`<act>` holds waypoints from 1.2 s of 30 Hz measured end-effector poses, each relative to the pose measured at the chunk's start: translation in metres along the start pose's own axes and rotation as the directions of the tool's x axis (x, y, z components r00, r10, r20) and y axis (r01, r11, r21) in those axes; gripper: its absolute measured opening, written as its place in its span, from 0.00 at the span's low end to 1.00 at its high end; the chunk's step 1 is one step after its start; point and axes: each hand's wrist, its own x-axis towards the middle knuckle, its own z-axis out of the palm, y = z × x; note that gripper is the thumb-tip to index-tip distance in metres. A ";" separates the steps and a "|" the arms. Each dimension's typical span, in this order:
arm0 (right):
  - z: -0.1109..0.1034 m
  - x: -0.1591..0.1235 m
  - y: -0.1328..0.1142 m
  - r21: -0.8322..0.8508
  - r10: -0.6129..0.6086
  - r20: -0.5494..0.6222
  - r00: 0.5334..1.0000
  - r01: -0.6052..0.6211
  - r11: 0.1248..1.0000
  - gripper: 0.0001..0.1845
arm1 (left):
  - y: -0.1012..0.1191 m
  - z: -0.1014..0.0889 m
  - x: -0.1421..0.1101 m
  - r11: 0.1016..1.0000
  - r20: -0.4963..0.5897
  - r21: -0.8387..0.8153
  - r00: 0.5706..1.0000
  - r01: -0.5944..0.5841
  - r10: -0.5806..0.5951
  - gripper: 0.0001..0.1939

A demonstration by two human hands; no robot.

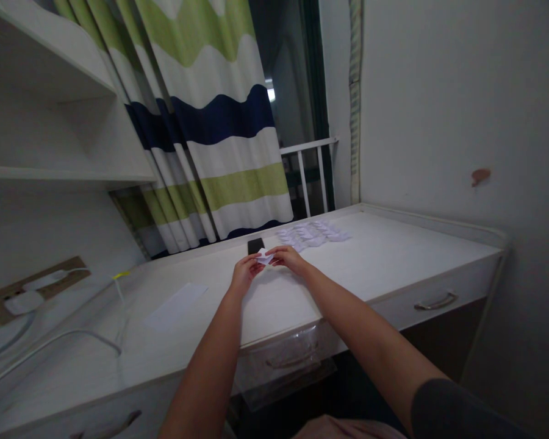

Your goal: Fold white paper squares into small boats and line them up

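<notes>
A small folded white paper (265,256) is pinched between my two hands, a little above the white desk. My left hand (246,272) grips its left side, with the fingers closed on it. On the other side, my right hand (289,258) holds the right edge between thumb and fingers. Just behind the paper lies a dark flat object (255,245), perhaps a phone. Several folded white paper pieces (313,233) sit in rows on the desk, beyond my right hand.
A flat white sheet (177,305) lies on the desk (274,311) to the left. White cables (86,332) run from a wall socket panel (34,289). Drawers with handles (436,302) line the desk front. A striped curtain (219,122) hangs behind, and shelves (64,177) overhang the left.
</notes>
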 end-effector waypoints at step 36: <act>-0.002 0.009 0.012 -0.117 -0.011 -0.073 0.997 0.002 0.993 0.10 | -0.007 -0.002 0.003 0.991 -0.019 0.136 1.000 -0.019 0.022 0.09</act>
